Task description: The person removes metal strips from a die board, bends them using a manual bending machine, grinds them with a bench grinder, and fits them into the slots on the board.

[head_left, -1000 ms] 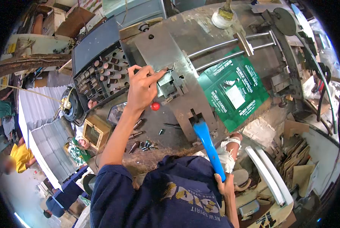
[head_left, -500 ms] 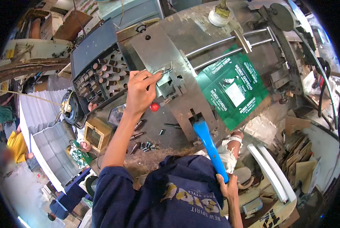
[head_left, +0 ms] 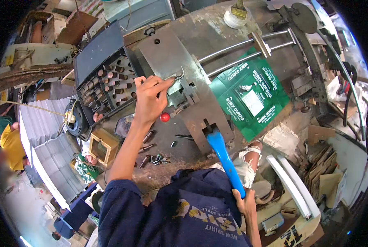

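My left hand [head_left: 150,98] is pinched round one end of a thin bent metal strip [head_left: 180,75], over the steel jaws [head_left: 185,93] of a bench tool. The strip's free end curves just above these jaws. A red ball knob [head_left: 164,117] is below my left hand, beside the tool's flat steel plate [head_left: 164,51]. My right hand [head_left: 245,200] is wrapped round the lower end of a long blue handle [head_left: 228,164], whose upper end meets a slot in the plate. A green printed sheet [head_left: 251,96] lies right of the plate.
An open case [head_left: 97,47] of round metal dies stands at the left. Small metal pieces [head_left: 160,159] and a wooden frame [head_left: 103,146] are nearer my body. A white tub with a brush [head_left: 235,18] is at the back. A person in yellow [head_left: 12,146] is at far left.
The view has shifted slightly, so the bench tool appears a little further left. My left hand still pinches the strip at the jaws, and my right hand keeps its hold on the blue handle.
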{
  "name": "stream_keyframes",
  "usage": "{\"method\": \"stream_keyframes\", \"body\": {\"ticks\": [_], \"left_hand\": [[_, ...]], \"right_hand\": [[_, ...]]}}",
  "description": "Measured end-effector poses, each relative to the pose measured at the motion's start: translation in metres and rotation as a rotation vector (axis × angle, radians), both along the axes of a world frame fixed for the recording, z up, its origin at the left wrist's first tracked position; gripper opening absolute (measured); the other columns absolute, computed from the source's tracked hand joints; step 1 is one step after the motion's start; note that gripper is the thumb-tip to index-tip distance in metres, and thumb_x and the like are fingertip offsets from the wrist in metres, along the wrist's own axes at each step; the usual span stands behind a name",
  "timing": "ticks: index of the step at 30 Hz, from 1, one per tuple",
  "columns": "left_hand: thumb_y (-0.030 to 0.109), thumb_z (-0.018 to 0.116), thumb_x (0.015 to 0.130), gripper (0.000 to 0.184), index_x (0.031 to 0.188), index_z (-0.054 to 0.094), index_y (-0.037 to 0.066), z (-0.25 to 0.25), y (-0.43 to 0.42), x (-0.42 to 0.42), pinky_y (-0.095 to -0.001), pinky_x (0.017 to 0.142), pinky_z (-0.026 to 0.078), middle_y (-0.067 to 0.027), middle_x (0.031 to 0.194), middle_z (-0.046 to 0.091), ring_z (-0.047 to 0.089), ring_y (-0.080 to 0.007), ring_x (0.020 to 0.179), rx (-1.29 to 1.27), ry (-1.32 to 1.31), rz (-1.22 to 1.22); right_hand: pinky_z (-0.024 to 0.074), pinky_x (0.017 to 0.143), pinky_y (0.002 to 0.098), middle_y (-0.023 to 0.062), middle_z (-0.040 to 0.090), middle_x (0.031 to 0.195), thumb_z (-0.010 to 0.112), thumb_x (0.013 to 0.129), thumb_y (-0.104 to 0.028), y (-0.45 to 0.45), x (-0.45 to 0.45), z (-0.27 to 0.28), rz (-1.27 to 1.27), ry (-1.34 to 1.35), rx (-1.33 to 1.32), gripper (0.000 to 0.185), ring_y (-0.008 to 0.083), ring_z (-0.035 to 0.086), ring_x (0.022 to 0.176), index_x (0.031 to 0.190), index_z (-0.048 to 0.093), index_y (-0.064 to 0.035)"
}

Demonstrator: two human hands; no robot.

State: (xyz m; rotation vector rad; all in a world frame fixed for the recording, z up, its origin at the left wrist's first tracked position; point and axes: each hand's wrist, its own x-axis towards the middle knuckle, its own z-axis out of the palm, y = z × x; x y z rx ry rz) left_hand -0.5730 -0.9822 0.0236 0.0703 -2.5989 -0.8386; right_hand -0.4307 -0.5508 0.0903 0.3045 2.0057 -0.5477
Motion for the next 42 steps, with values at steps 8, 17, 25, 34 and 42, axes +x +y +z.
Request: {"method": "stream_keyframes", "body": {"ticks": [8, 17, 25, 34, 42], "left_hand": [[0.000, 0.073, 0.078, 0.019, 0.094, 0.077, 0.008, 0.002, 0.004, -0.002, -0.0305, 0.069, 0.031, -0.0036, 0.070, 0.063, 0.054, -0.0170, 0.064, -0.013, -0.003, -0.001], [-0.003, 0.072, 0.077, 0.022, 0.095, 0.077, 0.008, 0.003, 0.003, -0.002, -0.0308, 0.069, 0.031, -0.0039, 0.071, 0.064, 0.053, -0.0174, 0.063, -0.050, -0.012, -0.026], [-0.005, 0.071, 0.075, 0.024, 0.094, 0.077, 0.008, 0.006, -0.020, -0.014, -0.0311, 0.075, 0.035, -0.0051, 0.075, 0.067, 0.059, -0.0180, 0.069, -0.023, -0.057, -0.131], [-0.005, 0.070, 0.076, 0.022, 0.093, 0.076, 0.008, 0.008, -0.022, -0.016, -0.0335, 0.078, 0.036, -0.0052, 0.075, 0.064, 0.058, -0.0200, 0.073, -0.018, -0.052, -0.169], [-0.005, 0.068, 0.076, 0.023, 0.094, 0.075, 0.007, 0.014, -0.026, -0.018, -0.0328, 0.081, 0.036, -0.0060, 0.076, 0.064, 0.060, -0.0202, 0.075, -0.023, -0.146, -0.214]], "right_hand": [[0.0444, 0.095, 0.0481, 0.0309, 0.061, 0.111, 0.070, 0.083, -0.051, 0.003, 0.004, -0.005, 0.014, 0.111, -0.056, 0.065, 0.0444, 0.057, 0.105, 0.120, 0.065, 0.0015], [0.0476, 0.087, 0.0487, 0.0288, 0.068, 0.098, 0.071, 0.081, -0.049, 0.000, -0.008, 0.001, 0.008, -0.005, -0.085, 0.062, 0.0418, 0.064, 0.091, 0.114, 0.067, 0.0038], [0.0491, 0.085, 0.0470, 0.0287, 0.068, 0.094, 0.069, 0.083, -0.047, 0.005, 0.010, -0.020, 0.034, 0.239, -0.121, 0.060, 0.0421, 0.065, 0.086, 0.112, 0.068, 0.0047], [0.0506, 0.080, 0.0479, 0.0270, 0.067, 0.082, 0.071, 0.082, -0.049, 0.002, 0.001, -0.017, -0.047, 0.178, -0.175, 0.059, 0.0405, 0.067, 0.081, 0.103, 0.070, 0.0066], [0.0449, 0.093, 0.0491, 0.0315, 0.064, 0.107, 0.069, 0.083, -0.052, 0.004, 0.005, -0.017, -0.026, 0.149, -0.111, 0.064, 0.0442, 0.059, 0.104, 0.117, 0.067, 0.0030]]}}
